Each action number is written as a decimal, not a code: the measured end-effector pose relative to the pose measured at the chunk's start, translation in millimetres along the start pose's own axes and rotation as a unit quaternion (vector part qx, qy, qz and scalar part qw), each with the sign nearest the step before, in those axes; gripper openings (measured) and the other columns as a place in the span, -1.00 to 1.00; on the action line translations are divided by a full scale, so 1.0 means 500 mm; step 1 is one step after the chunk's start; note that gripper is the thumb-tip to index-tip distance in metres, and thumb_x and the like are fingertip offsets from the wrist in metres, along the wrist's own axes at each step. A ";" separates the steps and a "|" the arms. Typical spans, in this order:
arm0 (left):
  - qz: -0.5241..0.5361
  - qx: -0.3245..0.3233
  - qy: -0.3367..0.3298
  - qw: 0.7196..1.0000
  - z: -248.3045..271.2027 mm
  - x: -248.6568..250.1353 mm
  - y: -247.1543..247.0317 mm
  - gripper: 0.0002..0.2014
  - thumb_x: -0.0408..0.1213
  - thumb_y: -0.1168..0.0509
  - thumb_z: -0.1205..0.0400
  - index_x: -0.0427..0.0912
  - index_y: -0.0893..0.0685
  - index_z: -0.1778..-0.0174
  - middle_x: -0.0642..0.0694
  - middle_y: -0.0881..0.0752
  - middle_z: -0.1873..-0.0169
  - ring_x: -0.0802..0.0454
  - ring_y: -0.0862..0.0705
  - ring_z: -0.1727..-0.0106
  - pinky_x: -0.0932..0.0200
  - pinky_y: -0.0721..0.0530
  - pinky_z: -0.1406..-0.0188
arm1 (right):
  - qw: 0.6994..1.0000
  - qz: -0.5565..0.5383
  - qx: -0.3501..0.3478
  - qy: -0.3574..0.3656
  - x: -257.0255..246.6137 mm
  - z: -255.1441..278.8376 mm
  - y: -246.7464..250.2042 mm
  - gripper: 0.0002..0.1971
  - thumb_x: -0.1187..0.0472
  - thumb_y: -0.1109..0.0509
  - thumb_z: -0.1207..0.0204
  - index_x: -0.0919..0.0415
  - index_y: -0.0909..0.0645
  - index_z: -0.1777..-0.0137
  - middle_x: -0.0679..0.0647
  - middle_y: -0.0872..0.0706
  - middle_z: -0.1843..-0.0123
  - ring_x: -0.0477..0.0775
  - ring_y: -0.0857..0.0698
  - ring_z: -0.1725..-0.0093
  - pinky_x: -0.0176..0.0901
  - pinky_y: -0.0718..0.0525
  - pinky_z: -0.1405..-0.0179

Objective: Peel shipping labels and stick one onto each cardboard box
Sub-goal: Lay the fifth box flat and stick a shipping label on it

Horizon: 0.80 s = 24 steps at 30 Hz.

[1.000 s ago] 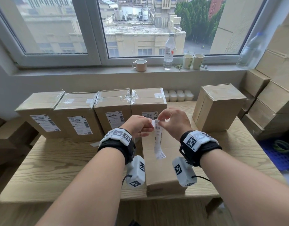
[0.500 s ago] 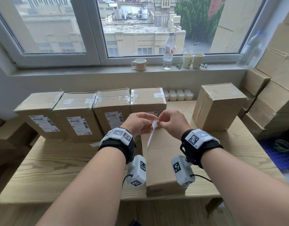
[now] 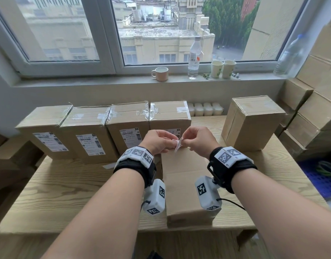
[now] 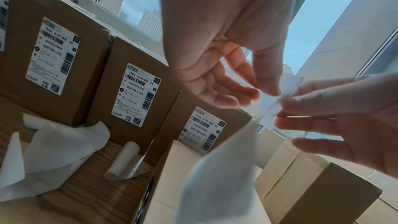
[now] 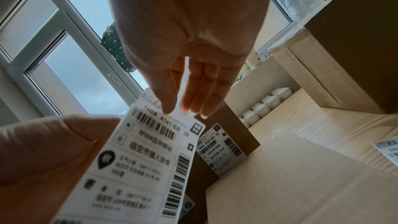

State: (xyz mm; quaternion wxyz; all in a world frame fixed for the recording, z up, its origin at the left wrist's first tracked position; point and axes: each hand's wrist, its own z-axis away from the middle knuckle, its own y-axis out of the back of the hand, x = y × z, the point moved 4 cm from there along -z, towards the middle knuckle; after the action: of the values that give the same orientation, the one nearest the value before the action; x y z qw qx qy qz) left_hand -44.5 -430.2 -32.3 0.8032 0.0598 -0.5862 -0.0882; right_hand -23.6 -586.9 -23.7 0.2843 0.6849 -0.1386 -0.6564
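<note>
Paper-thin and floppy, the label (image 5: 148, 156) hangs above the flat box (image 3: 187, 182) on the counter (image 3: 67, 186); my left hand (image 3: 157, 141) and right hand (image 3: 198, 139) both pinch its top edge. I'd grip corners only, since adhesive grabs skin.

Bare forearms wear black wrist straps (image 3: 134, 166) carrying white marker-printed camera modules (image 3: 155, 197).
</note>
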 end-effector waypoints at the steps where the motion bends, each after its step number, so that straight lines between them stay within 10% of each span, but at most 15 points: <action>1: -0.002 0.005 -0.002 1.000 -0.003 0.000 0.001 -0.89 -0.41 -0.56 -0.45 -0.14 -0.79 0.23 -0.14 -0.81 0.18 0.01 -0.75 0.12 0.01 -0.73 -0.09 | 1.000 -0.004 -0.003 -0.003 0.002 -0.002 0.000 -0.79 0.31 -0.56 -0.42 0.04 -0.63 0.32 0.08 -0.78 0.24 0.03 -0.72 0.24 0.01 -0.75 0.12; 7: -0.014 0.021 0.005 1.000 -0.021 0.001 0.002 -0.79 -0.45 -0.49 -0.51 -0.14 -0.60 0.30 -0.11 -0.71 0.26 -0.02 -0.70 0.19 0.17 -0.71 0.24 | 1.000 -0.011 -0.001 -0.025 0.013 -0.019 0.004 -0.75 0.32 -0.57 -0.41 0.08 -0.55 0.31 -0.01 -0.67 0.28 -0.05 -0.63 0.29 -0.19 -0.60 0.26; 15: -0.031 0.064 0.025 0.997 -0.044 -0.016 0.029 -0.69 -0.53 -0.48 -0.49 -0.25 -0.61 -0.09 -0.20 -0.73 0.02 0.02 -0.71 0.12 0.27 -0.65 0.45 | 0.999 -0.012 -0.002 -0.040 0.014 -0.049 0.007 -0.73 0.41 -0.48 -0.46 0.06 -0.48 0.11 0.02 -0.68 0.15 -0.01 -0.72 0.17 -0.34 -0.57 0.42; 24: -0.112 0.222 0.179 0.952 -0.039 -0.127 0.178 -0.74 -0.54 -0.40 -0.43 -0.39 -0.74 -0.04 -0.35 -0.76 -0.04 -0.23 -0.77 -0.06 -0.12 -0.79 -0.07 | 0.997 -0.006 0.047 -0.055 0.021 -0.096 -0.027 -0.70 0.42 -0.30 -0.57 0.09 -0.58 -0.21 -0.02 -0.66 0.08 -0.10 -0.66 0.16 -0.51 -0.47 0.54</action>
State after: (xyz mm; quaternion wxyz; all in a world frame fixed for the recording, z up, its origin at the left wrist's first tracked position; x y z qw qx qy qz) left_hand -38.4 -330.0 -79.7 0.8462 0.3165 -0.4274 -0.0336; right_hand 21.6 -572.0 -41.1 0.2398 0.6610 -0.1807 -0.6877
